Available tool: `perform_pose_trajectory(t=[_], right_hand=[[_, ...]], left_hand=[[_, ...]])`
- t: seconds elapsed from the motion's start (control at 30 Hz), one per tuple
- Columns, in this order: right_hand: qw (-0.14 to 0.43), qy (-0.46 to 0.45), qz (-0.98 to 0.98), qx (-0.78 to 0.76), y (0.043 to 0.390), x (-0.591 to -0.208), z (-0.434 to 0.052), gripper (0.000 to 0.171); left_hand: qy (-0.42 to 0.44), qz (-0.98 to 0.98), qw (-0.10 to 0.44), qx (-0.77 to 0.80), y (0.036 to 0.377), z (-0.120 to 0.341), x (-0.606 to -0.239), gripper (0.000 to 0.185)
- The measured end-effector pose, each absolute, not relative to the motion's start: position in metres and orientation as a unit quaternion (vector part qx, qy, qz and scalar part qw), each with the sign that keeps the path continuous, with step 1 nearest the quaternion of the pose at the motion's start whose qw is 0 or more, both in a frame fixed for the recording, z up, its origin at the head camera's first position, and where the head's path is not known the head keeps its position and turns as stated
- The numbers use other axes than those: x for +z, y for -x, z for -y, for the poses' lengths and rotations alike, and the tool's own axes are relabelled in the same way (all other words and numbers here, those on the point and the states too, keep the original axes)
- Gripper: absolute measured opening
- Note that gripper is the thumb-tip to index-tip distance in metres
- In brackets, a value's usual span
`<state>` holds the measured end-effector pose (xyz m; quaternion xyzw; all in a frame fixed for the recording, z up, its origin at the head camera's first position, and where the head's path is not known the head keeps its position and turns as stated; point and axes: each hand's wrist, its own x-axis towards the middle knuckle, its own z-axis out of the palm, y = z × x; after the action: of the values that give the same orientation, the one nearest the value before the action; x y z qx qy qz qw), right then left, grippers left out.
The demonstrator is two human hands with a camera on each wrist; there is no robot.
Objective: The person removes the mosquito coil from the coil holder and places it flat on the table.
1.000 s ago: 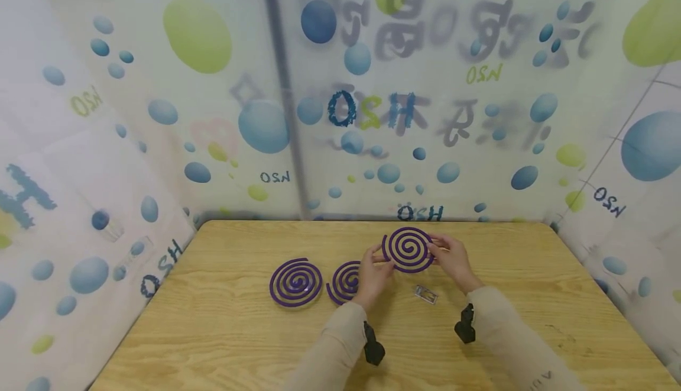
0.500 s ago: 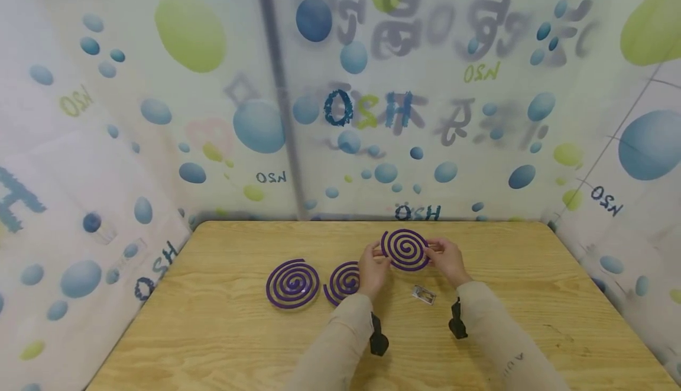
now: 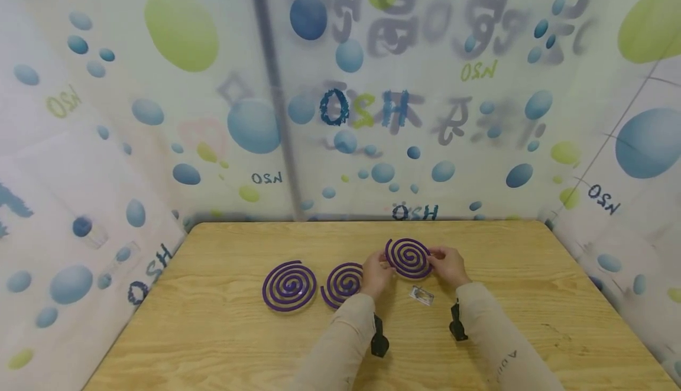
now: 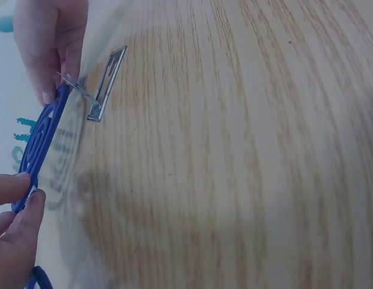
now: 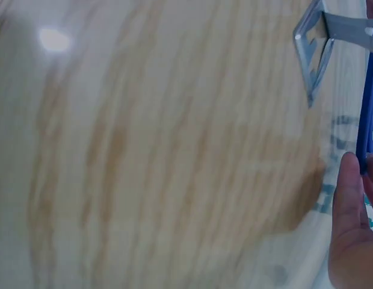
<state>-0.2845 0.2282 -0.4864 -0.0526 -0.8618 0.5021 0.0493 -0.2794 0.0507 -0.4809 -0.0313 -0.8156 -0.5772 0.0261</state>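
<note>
Both hands hold a purple mosquito coil [image 3: 409, 255] above the table, its spiral face tilted up. My left hand [image 3: 376, 274] pinches its left edge between thumb and fingers, and my right hand [image 3: 449, 267] pinches the right edge. Seen edge-on in the left wrist view, the coil [image 4: 39, 141] looks blue. Below it on the table lies a small metal coil stand [image 3: 422, 295]; both wrist views show a strip of it bent up toward the coil. A second coil [image 3: 346, 284] lies partly hidden behind my left hand. Further left lies another coil [image 3: 291, 284].
The wooden table [image 3: 213, 343] ends at a patterned curtain [image 3: 340, 160], which also closes in both sides. Each wrist carries a black camera mount [image 3: 379, 343] close over the tabletop.
The held coil has come down a little and slightly right, with both hands moving along. The head view has shifted slightly. The stand and the other two coils stay in place on the table.
</note>
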Motion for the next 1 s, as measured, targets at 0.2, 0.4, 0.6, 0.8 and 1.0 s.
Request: perform_pose_trajectory(t=[0.2, 0.4, 0.6, 0.8, 1.0], right_hand=[[0.038, 0.069, 0.87, 0.486, 0.284, -0.486, -0.229, 0.024], [0.037, 0.064, 0.876, 0.476, 0.282, -0.486, -0.23, 0.024], [0.035, 0.062, 0.876, 0.477, 0.282, -0.488, -0.231, 0.023], [0.032, 0.06, 0.869, 0.491, 0.279, -0.487, -0.231, 0.024], [0.016, 0.06, 0.858, 0.511, 0.274, -0.481, -0.234, 0.027]], left_hand=[[0.038, 0.825, 0.004, -0.563, 0.281, -0.051, -0.485, 0.041], [0.052, 0.854, 0.005, -0.517, 0.279, -0.05, -0.482, 0.036], [0.067, 0.868, -0.008, -0.492, 0.276, -0.048, -0.479, 0.03], [0.069, 0.863, -0.023, -0.5, 0.275, -0.049, -0.476, 0.031], [0.045, 0.839, -0.062, -0.538, 0.274, -0.045, -0.47, 0.043]])
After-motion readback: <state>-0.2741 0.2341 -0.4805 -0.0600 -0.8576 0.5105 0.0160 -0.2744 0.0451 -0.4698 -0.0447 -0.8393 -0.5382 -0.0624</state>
